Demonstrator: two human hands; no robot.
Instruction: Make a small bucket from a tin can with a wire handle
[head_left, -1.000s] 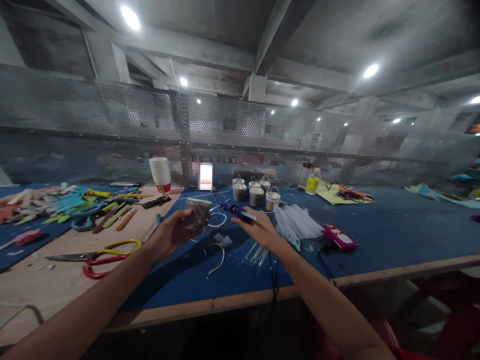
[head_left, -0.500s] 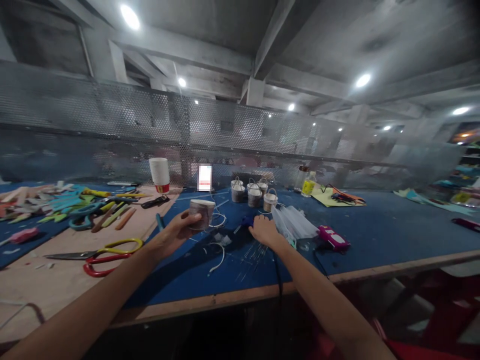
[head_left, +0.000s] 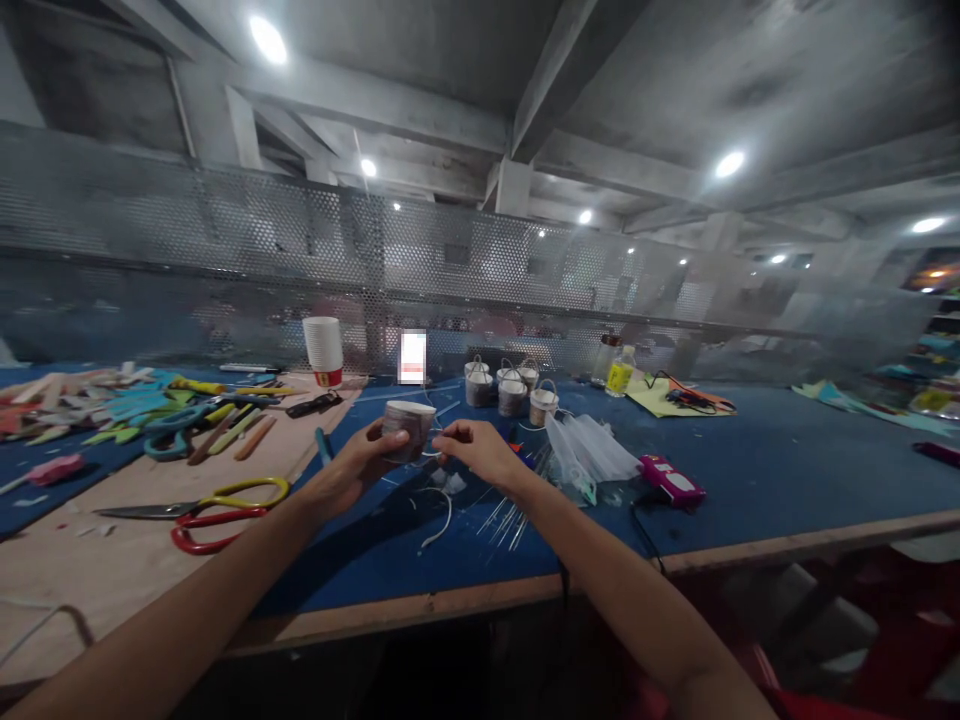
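A small grey-brown cup with a pale rim (head_left: 409, 430) is in my left hand (head_left: 367, 455), whose fingers close on its left side. Close to the cup's right side, my right hand (head_left: 476, 450) has its fingertips pinched together; whatever they hold is too small to make out. Several small cups with thin handles (head_left: 512, 392) stand upright beyond my hands. Thin wire pieces (head_left: 506, 522) lie below my right forearm, and a curved white strip (head_left: 442, 520) rests on the blue mat between my arms.
Scissors with red and yellow handles (head_left: 202, 510) lie at left, near blue-handled scissors (head_left: 176, 425) and coloured sticks. Stacked paper cups (head_left: 323, 350) stand behind. To the right are plastic bags (head_left: 592, 448), a magenta device (head_left: 671, 480) and a yellow-labelled bottle (head_left: 619, 372).
My right hand has moved left from the blue object by the wires to beside the cup. My left hand still holds the cup in nearly the same place.
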